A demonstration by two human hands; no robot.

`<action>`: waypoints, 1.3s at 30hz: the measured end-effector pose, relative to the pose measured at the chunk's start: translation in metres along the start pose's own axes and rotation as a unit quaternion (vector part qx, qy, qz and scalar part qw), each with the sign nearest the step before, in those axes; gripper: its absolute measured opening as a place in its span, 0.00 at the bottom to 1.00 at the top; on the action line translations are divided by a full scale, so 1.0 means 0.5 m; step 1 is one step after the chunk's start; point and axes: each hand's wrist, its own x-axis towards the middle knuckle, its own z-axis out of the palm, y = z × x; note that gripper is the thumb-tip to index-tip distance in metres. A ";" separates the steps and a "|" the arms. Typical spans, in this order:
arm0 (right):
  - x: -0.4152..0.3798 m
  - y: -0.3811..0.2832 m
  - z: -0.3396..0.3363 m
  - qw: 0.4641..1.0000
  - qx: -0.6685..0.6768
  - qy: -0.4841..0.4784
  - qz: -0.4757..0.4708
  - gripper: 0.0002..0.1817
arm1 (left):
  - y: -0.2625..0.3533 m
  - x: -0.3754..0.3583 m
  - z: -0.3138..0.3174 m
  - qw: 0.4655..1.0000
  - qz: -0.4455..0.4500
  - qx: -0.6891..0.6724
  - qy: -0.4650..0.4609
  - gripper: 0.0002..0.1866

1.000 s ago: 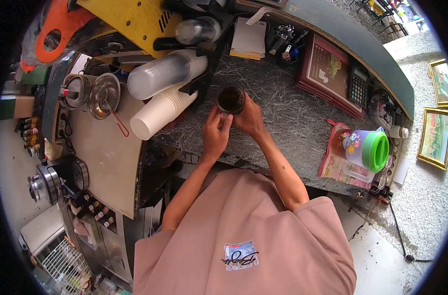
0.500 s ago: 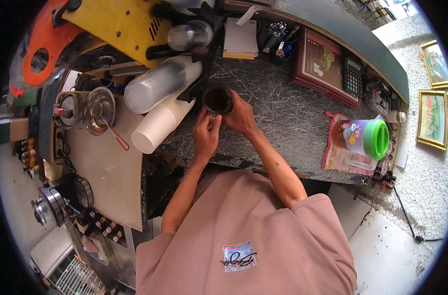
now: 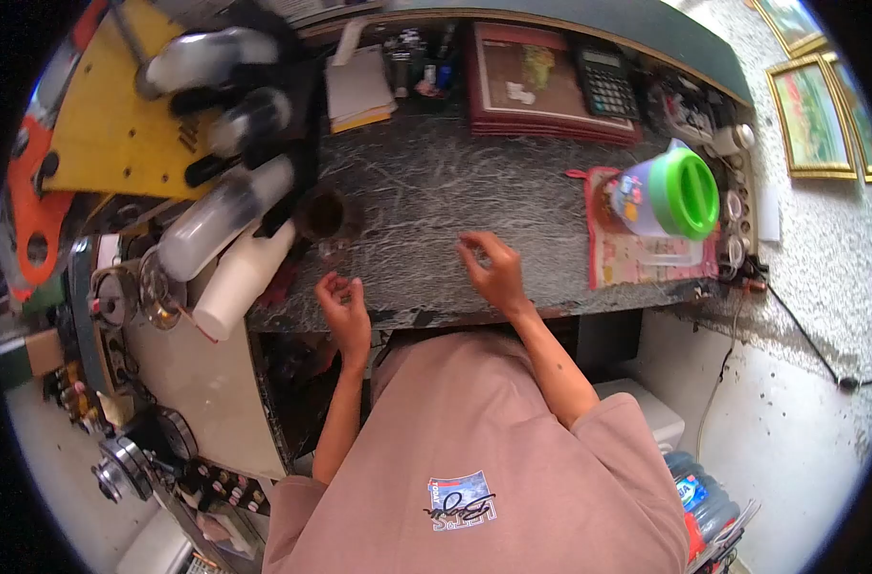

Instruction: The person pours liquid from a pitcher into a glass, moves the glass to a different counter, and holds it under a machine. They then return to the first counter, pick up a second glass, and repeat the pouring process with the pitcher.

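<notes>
A dark glass mug (image 3: 323, 218) of dark liquid stands on the marbled black counter (image 3: 426, 206), its outline smeared by motion. Just in front of it, my left hand (image 3: 345, 311) is off the mug, with loosely curled fingers apart and nothing in them. Over the middle of the counter hovers my right hand (image 3: 496, 273), its thumb and bent fingers apart and nothing visible between them. To the left of the mug lie a stack of white paper cups (image 3: 245, 282) and a stack of clear plastic cups (image 3: 221, 220).
A green-lidded pitcher (image 3: 685, 196) stands on a pink cloth (image 3: 603, 253) at right. Along the back are red menu folders (image 3: 551, 124), a calculator (image 3: 606, 81), note paper (image 3: 359, 91) and pens. A yellow machine (image 3: 120, 105) fills the upper left.
Both hands have let go of the mug, which now stands on the counter. My right hand has drawn away to the right; the left has pulled back slightly. The camera view has turned rightward.
</notes>
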 end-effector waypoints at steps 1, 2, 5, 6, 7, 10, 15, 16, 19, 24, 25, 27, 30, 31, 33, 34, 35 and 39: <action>-0.037 0.025 -0.046 0.999 -0.015 0.041 0.021 0.09 | -0.020 -0.013 0.004 1.000 -0.017 0.000 -0.016 0.20; -0.074 0.043 -0.097 0.994 -0.050 0.092 0.029 0.07 | -0.032 -0.028 0.016 0.999 -0.034 -0.001 -0.030 0.18; -0.157 0.085 -0.269 0.957 -0.194 0.213 0.041 0.04 | -0.036 -0.068 0.067 0.996 -0.009 0.001 -0.087 0.13; -0.187 0.111 -0.328 0.944 -0.194 0.257 0.074 0.04 | -0.029 -0.079 0.086 0.996 -0.008 0.001 -0.091 0.13; -0.210 0.140 -0.385 0.928 -0.192 0.301 0.105 0.04 | -0.019 -0.093 0.109 0.994 0.005 -0.001 -0.108 0.11; -0.183 0.199 -0.563 0.868 -0.249 0.417 0.105 0.05 | 0.022 -0.120 0.170 0.988 0.034 0.009 -0.152 0.08; -0.032 0.275 -0.822 0.817 -0.446 0.354 0.093 0.14 | 0.052 -0.148 0.236 0.969 0.070 0.071 -0.225 0.05; 0.007 0.285 -0.856 0.804 -0.489 0.325 0.095 0.21 | 0.055 -0.151 0.244 0.963 0.087 0.084 -0.242 0.05; 0.097 0.360 -0.920 0.804 -0.517 0.258 0.142 0.35 | 0.087 -0.166 0.253 0.956 0.106 0.101 -0.255 0.05; 0.179 0.478 -0.995 0.849 -0.442 0.065 0.281 0.46 | 0.090 -0.180 0.237 0.963 0.107 0.103 -0.227 0.06; 0.184 0.475 -0.991 0.852 -0.440 0.063 0.276 0.46 | 0.083 -0.182 0.230 0.965 0.099 0.104 -0.219 0.06; 0.188 0.456 -0.993 0.847 -0.458 0.051 0.267 0.41 | 0.079 -0.178 0.224 0.968 0.093 0.102 -0.207 0.06; 0.168 0.388 -0.963 0.851 -0.465 0.088 0.227 0.38 | 0.077 -0.177 0.213 0.973 0.082 0.095 -0.193 0.06; 0.156 0.359 -0.953 0.856 -0.466 0.135 0.178 0.36 | 0.078 -0.174 0.213 0.974 0.078 0.085 -0.195 0.06; 0.140 0.237 -0.923 0.844 -0.453 0.190 0.217 0.34 | 0.085 -0.169 0.213 0.974 0.074 0.080 -0.200 0.06; 0.118 0.206 -0.922 0.849 -0.449 0.233 0.152 0.35 | 0.093 -0.165 0.216 0.971 0.089 0.079 -0.207 0.06; 0.099 0.167 -0.914 0.860 -0.387 0.276 0.184 0.36 | 0.101 -0.162 0.218 0.968 0.103 0.078 -0.214 0.06; 0.013 0.024 -0.862 0.882 -0.135 0.449 0.044 0.33 | 0.150 -0.146 0.227 0.953 0.148 0.044 -0.261 0.05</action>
